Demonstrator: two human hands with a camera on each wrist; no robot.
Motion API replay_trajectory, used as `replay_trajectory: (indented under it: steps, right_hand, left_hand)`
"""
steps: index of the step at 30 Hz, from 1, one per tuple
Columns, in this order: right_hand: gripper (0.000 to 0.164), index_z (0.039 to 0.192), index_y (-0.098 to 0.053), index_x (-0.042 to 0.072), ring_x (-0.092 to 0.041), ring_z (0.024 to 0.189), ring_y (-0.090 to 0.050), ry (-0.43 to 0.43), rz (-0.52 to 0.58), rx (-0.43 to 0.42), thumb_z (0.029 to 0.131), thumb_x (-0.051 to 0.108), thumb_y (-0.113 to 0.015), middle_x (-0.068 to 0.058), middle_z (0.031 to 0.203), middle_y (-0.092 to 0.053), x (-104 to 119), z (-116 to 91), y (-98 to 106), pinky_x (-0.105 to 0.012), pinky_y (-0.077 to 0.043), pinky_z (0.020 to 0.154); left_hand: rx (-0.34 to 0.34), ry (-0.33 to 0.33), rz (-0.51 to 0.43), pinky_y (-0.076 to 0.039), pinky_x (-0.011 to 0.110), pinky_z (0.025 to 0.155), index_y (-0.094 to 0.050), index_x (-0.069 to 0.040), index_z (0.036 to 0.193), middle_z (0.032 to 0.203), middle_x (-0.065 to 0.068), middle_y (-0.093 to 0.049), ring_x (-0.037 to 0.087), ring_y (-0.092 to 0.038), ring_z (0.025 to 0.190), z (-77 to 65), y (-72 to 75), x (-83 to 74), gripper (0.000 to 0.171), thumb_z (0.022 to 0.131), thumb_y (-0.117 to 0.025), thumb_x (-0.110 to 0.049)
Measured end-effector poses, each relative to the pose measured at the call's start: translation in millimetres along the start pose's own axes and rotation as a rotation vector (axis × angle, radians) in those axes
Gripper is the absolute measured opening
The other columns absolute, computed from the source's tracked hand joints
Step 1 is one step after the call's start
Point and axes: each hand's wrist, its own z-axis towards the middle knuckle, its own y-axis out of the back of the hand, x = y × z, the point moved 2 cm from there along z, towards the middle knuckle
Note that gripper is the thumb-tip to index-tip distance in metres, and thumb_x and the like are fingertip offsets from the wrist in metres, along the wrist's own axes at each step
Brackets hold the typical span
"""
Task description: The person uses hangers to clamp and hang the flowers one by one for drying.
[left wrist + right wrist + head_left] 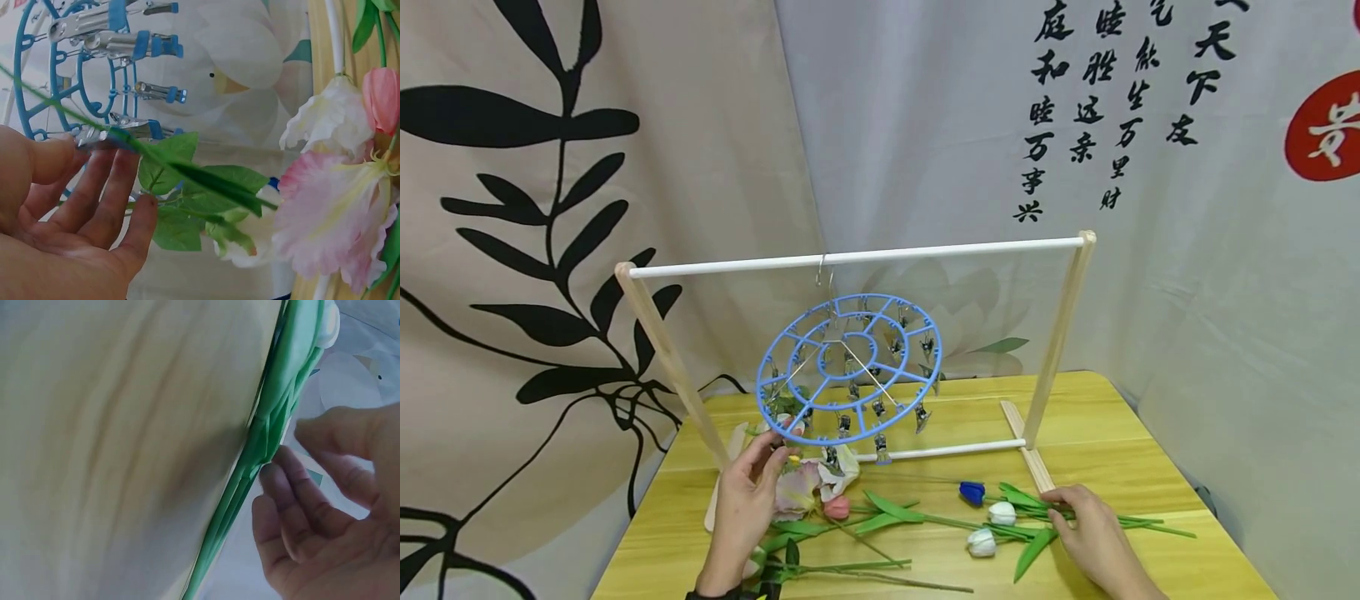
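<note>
A round blue clip hanger (880,429) hangs tilted from the white rod of a wooden stand. At its lower left edge my left hand (748,479) pinches a metal clip (100,136) between thumb and fingers. Beside those fingers, in the left wrist view, are green leaves (172,228) and a white flower (250,234); a green stem crosses in front. My right hand (1093,533) is at the tulip stems on the table's right, fingertips by the green stems (256,447) and thumb apart from them. Near it lie a blue tulip (972,492) and white tulips (981,542).
The stand's white top rod (925,252) spans two wooden posts, the right post (1060,333) rising behind my right hand. Pink flowers (797,490), a pink tulip (837,507) and several loose stems lie on the yellow table (1150,467). Printed curtains hang behind.
</note>
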Motion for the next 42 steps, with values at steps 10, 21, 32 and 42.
replay_trajectory:
  steps: [10,21,32,42]
  right_hand:
    - [0.026,0.121,-0.085,0.006,-0.032,0.108,-0.078,0.015,-0.100,0.046,0.098,-0.005,-0.087,-0.008,0.114,-0.081,-10.6,8.6,6.6,-0.056,-0.068,0.090]
    - [0.022,0.109,-0.085,0.010,-0.030,0.106,-0.076,-0.010,-0.153,0.074,0.094,-0.002,-0.093,-0.004,0.107,-0.079,-5.1,13.4,9.9,-0.058,-0.066,0.090]
    - [0.016,0.102,-0.086,0.010,-0.017,0.088,-0.077,-0.002,-0.174,0.099,0.098,-0.005,-0.089,0.001,0.094,-0.084,-3.0,21.0,10.6,-0.044,-0.066,0.074]
    - [0.017,0.100,-0.085,0.011,-0.016,0.086,-0.074,-0.010,-0.170,0.114,0.096,-0.004,-0.091,0.004,0.091,-0.081,-5.9,21.6,12.1,-0.044,-0.064,0.074]
  left_hand:
    - [-0.145,0.040,0.075,-0.053,0.002,0.102,-0.078,-0.023,0.151,0.147,0.001,-0.082,-0.012,-0.072,0.121,-25.4,2.6,0.0,0.032,0.120,-0.070,-0.019]
    - [-0.192,-0.088,0.286,-0.062,0.020,0.078,-0.086,-0.022,0.104,0.099,-0.011,-0.083,0.001,-0.073,0.087,-48.3,-3.3,-12.0,0.018,0.114,-0.077,-0.011]
    - [0.157,-0.184,0.162,-0.068,0.027,0.081,-0.083,-0.039,0.102,0.098,-0.025,-0.083,-0.001,-0.079,0.091,-57.5,-39.6,-11.0,0.028,0.113,-0.078,-0.013]
    - [0.405,-0.166,0.113,-0.068,0.025,0.080,-0.087,-0.024,0.106,0.099,-0.005,-0.085,0.013,-0.084,0.094,-58.4,-67.2,1.8,0.025,0.121,-0.067,-0.029]
